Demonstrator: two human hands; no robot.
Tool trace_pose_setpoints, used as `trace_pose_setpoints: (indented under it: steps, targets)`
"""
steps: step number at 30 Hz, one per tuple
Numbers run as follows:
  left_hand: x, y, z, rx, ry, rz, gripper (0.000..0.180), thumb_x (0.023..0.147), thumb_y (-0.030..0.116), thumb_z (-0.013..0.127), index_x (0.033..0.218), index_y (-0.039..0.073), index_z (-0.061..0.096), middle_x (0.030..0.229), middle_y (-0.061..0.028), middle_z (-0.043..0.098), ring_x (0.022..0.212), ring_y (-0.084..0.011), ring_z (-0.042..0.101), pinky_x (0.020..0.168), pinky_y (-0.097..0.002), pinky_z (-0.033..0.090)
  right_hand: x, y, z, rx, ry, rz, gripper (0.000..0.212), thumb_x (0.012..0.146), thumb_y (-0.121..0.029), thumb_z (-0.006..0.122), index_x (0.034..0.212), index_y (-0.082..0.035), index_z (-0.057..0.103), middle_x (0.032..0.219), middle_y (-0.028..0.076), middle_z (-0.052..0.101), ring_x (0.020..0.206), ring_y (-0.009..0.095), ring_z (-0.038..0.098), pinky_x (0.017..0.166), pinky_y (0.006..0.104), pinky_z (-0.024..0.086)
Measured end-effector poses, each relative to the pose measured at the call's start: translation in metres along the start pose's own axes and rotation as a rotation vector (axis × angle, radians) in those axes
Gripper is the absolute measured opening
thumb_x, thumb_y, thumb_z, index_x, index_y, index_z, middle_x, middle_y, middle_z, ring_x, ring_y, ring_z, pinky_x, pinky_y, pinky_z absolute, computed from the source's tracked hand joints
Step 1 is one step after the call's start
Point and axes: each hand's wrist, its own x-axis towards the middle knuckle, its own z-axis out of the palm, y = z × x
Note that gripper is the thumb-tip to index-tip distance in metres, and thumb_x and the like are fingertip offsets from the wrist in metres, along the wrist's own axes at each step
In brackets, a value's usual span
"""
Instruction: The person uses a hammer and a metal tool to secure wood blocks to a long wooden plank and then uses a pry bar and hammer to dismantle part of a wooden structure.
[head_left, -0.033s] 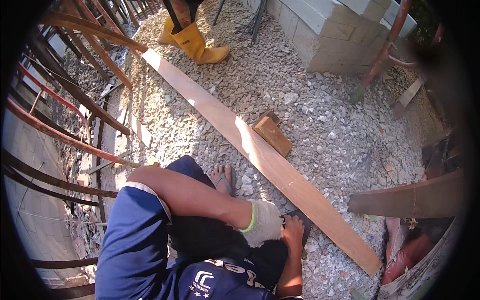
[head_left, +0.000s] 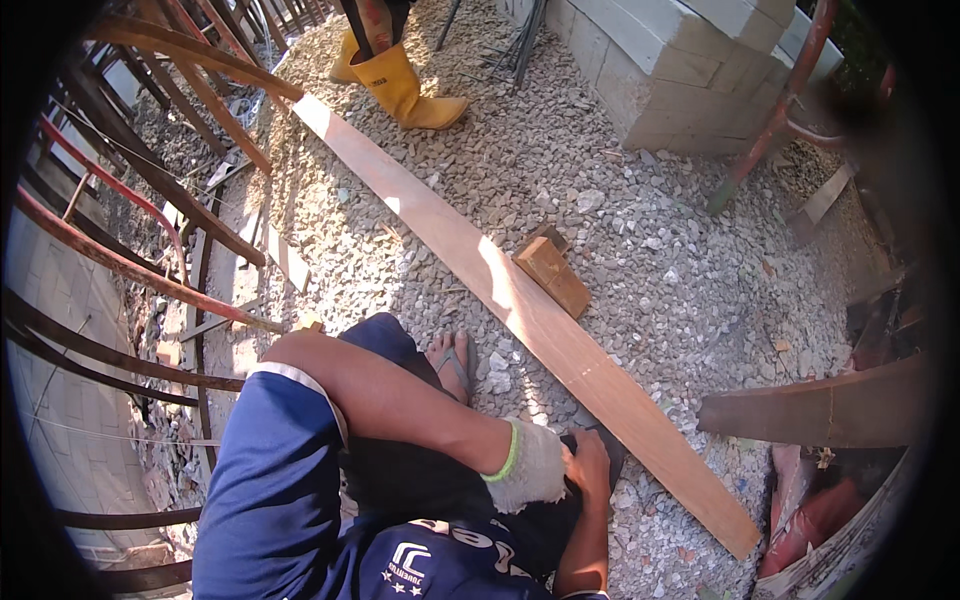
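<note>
My left hand (head_left: 530, 468), in a pale knit glove with a green cuff edge, reaches across my lap. Its fingers look curled under, mostly hidden from view. Close against it is my bare right hand (head_left: 590, 465), its fingers bent round something dark that I cannot make out. A black object (head_left: 610, 450) shows beside the right hand, partly covered by it and by the plank. The long brown wooden plank (head_left: 580, 365) lies slantwise on the gravel just beyond both hands. Short wooden blocks (head_left: 553, 275) rest against its far edge.
Yellow boots (head_left: 410, 95) of another person stand at the far end of the plank. A pale block wall (head_left: 690, 90) rises at the back right. Red metal tubes (head_left: 140, 265) and dark timbers (head_left: 150, 170) crowd the left. Another board (head_left: 810, 405) juts in from the right.
The whole view has shifted slightly, so things sit a little further right and lower. My hands stay together in nearly the same place.
</note>
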Motion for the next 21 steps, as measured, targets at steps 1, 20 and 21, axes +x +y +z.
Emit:
trace_pose_setpoints:
  steps: [1, 20, 21]
  targets:
    - [-0.001, 0.007, 0.012, 0.017, 0.034, 0.060, 0.029, 0.076, 0.033, 0.075, 0.092, 0.009, 0.076, 0.095, -0.0159, 0.072, 0.092, -0.0356, 0.072, 0.078, -0.0471, 0.057, 0.019, -0.003, -0.001, 0.029, 0.177, -0.103, 0.058, 0.083, -0.037, 0.077, 0.127, -0.002, 0.064, 0.119, 0.022, 0.061, 0.116, 0.044, 0.057, 0.100, 0.0593, 0.043]
    - [-0.040, 0.068, 0.032, 0.288, 0.549, 0.059, 0.022, 0.086, 0.023, 0.059, 0.088, 0.005, 0.071, 0.088, -0.0095, 0.065, 0.080, -0.0283, 0.065, 0.076, -0.0442, 0.048, 0.111, -0.040, -0.056, -0.588, 0.161, 0.198, 0.086, 0.065, -0.042, 0.093, 0.131, -0.001, 0.057, 0.127, 0.020, 0.055, 0.120, 0.040, 0.053, 0.102, 0.0525, 0.039]
    - [-0.035, 0.067, 0.038, 0.298, 0.430, 0.029, 0.021, 0.088, 0.025, 0.060, 0.092, 0.006, 0.065, 0.092, -0.0095, 0.062, 0.086, -0.0268, 0.061, 0.081, -0.0433, 0.047, 0.101, -0.038, -0.054, -0.597, 0.228, 0.158, 0.082, 0.066, -0.038, 0.092, 0.131, -0.001, 0.057, 0.122, 0.019, 0.055, 0.117, 0.039, 0.053, 0.099, 0.0522, 0.039]
